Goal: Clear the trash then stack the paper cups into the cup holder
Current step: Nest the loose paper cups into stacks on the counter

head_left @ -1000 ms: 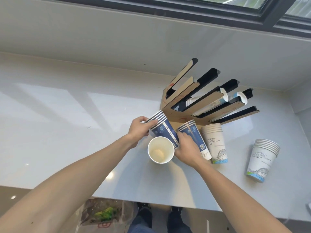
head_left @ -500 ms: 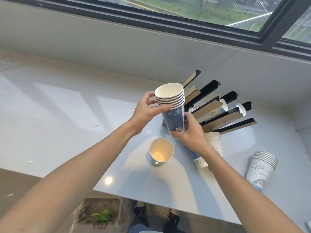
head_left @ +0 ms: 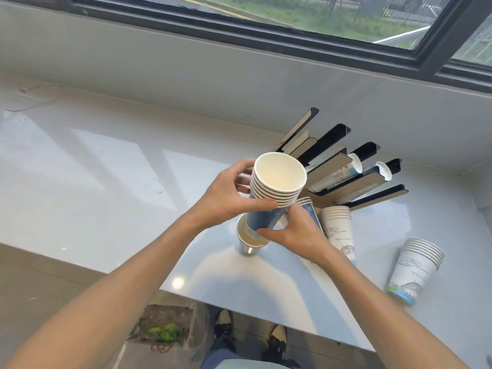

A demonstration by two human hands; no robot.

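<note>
We hold nested stack of blue paper cups (head_left: 274,193) above counter: left hand (head_left: 226,199) clasps rims, right hand (head_left: 295,233) cups base. Brown-and-black slotted cup holder (head_left: 330,166) at 1 o'clock. Risk: loose grip lets stack separate, toppling single white cup (head_left: 249,239) beneath.

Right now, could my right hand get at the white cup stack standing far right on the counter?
Probably not yet. The right hand is shut on the blue cup stack, sharing it with the left hand. The path to the far white stack looks open; once the right hand lets go, it could likely reach it.
</note>
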